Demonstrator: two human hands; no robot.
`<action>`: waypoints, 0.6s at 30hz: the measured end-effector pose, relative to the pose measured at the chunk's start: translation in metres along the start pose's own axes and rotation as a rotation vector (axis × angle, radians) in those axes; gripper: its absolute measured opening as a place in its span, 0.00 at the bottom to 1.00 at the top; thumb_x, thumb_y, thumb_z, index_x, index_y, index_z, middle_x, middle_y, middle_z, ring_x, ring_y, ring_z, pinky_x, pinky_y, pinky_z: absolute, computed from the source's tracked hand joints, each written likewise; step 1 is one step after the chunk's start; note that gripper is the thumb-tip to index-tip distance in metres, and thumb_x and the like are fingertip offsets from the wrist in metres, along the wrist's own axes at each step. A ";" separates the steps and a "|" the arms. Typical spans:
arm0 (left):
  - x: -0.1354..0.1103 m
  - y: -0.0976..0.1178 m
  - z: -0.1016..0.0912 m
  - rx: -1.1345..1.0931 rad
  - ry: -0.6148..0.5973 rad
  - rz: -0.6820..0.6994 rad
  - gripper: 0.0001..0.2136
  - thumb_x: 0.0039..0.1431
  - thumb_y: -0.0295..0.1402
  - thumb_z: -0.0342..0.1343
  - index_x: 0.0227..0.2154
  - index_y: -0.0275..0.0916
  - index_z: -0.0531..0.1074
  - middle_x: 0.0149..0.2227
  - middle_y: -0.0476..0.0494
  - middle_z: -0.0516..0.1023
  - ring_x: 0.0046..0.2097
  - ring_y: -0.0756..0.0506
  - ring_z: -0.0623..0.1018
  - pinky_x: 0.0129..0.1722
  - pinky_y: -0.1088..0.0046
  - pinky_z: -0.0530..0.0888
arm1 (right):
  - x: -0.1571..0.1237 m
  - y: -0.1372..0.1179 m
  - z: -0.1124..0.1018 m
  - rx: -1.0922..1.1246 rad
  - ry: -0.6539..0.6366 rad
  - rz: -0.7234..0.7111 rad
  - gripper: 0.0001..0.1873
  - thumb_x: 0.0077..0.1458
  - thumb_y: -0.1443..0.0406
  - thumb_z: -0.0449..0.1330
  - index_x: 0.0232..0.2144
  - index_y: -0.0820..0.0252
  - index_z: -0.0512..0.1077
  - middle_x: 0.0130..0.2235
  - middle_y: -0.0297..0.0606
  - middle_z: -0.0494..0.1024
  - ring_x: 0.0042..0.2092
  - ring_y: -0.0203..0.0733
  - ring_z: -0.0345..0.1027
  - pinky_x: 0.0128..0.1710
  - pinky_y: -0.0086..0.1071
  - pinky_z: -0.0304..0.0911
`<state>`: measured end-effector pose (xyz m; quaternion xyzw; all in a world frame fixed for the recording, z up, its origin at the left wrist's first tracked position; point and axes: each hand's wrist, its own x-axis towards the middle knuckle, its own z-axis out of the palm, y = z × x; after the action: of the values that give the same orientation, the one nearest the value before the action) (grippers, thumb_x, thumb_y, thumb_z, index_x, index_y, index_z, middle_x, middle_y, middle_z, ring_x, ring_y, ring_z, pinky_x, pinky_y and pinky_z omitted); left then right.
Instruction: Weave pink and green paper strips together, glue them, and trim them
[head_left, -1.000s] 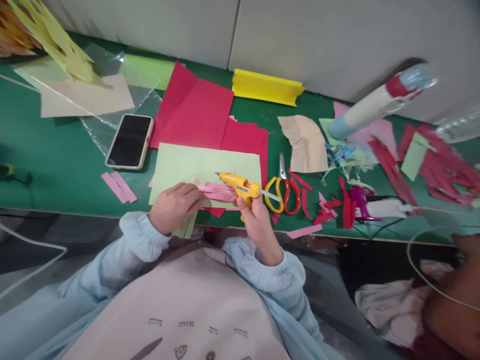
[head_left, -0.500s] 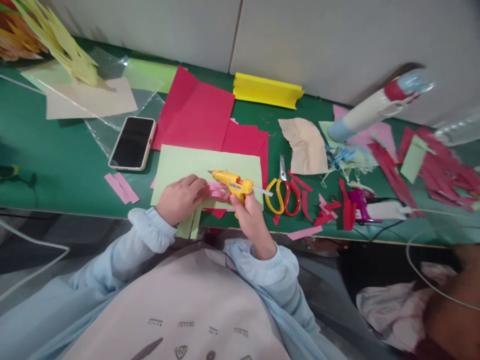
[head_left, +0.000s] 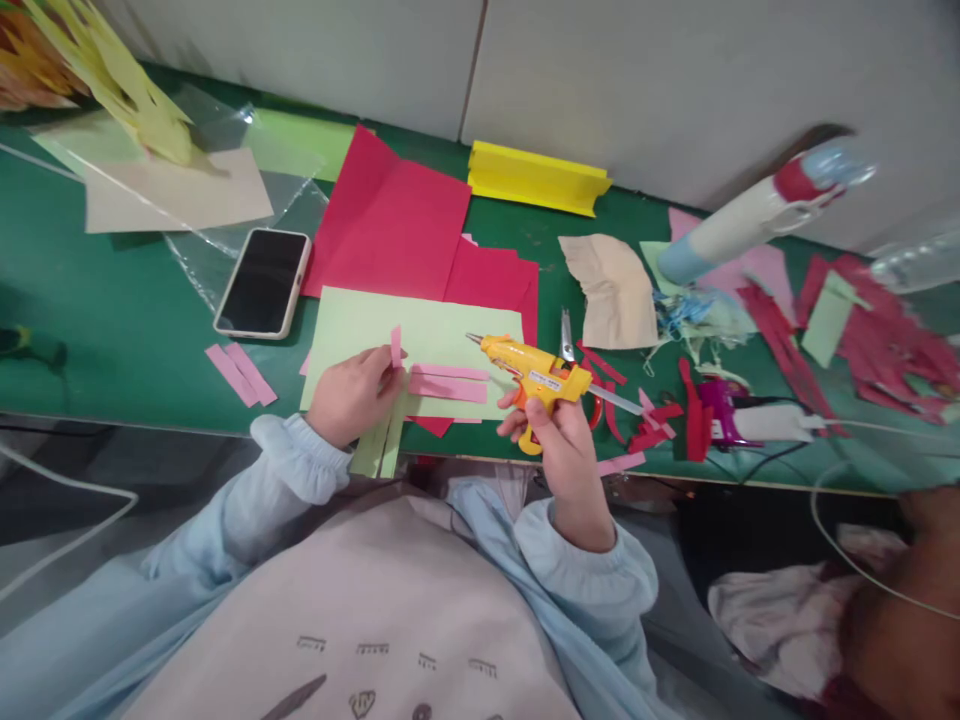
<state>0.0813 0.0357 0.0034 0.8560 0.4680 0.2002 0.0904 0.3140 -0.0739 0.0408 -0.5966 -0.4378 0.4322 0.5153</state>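
Pointing left, glue gun [head_left: 536, 368] nearly crosswise

Pale grey wall panels [head_left: 637, 90] are standing at the rear — a dark vertical seam [head_left: 474, 70] is dividing them. A green tabletop [head_left: 97, 300] is running along their base. Soft, dull light is covering both — the space below the front edge [head_left: 735, 530] is lying in deep shadow.

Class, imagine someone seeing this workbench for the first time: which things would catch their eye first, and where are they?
Probably the bright yellow glue gun, held in the right hand's grip with its nozzle pointing to the left. Next, perhaps, the large red sheet lying just beyond the pale green sheet on the table, then the yellow folded piece near the wall.
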 end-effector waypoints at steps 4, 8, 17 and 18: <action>-0.003 -0.005 0.004 -0.043 0.023 -0.016 0.14 0.65 0.39 0.47 0.42 0.37 0.73 0.34 0.41 0.81 0.30 0.44 0.79 0.29 0.70 0.72 | -0.005 0.007 0.005 -0.072 -0.153 0.093 0.14 0.63 0.54 0.53 0.44 0.56 0.63 0.39 0.36 0.76 0.25 0.31 0.64 0.27 0.31 0.63; -0.003 -0.007 0.003 -0.076 0.026 0.027 0.12 0.65 0.37 0.47 0.42 0.37 0.73 0.35 0.42 0.82 0.30 0.45 0.80 0.30 0.70 0.72 | -0.006 0.014 0.019 -0.203 -0.240 0.154 0.14 0.64 0.53 0.50 0.42 0.57 0.63 0.39 0.38 0.77 0.26 0.33 0.65 0.30 0.32 0.63; -0.001 -0.006 0.003 -0.085 0.074 0.179 0.10 0.66 0.32 0.47 0.41 0.37 0.73 0.39 0.41 0.82 0.38 0.43 0.81 0.35 0.67 0.76 | -0.001 0.015 0.028 -0.436 -0.248 0.129 0.14 0.63 0.55 0.48 0.42 0.58 0.62 0.38 0.42 0.76 0.30 0.39 0.67 0.30 0.33 0.60; -0.001 -0.005 0.002 -0.076 0.071 0.187 0.10 0.66 0.32 0.47 0.41 0.37 0.73 0.38 0.41 0.82 0.37 0.43 0.81 0.35 0.67 0.77 | 0.000 0.013 0.029 -0.442 -0.249 0.133 0.13 0.63 0.55 0.48 0.41 0.58 0.62 0.37 0.41 0.76 0.31 0.40 0.67 0.31 0.33 0.60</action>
<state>0.0775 0.0378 -0.0007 0.8841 0.3811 0.2559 0.0872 0.2868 -0.0686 0.0246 -0.6644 -0.5416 0.4290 0.2849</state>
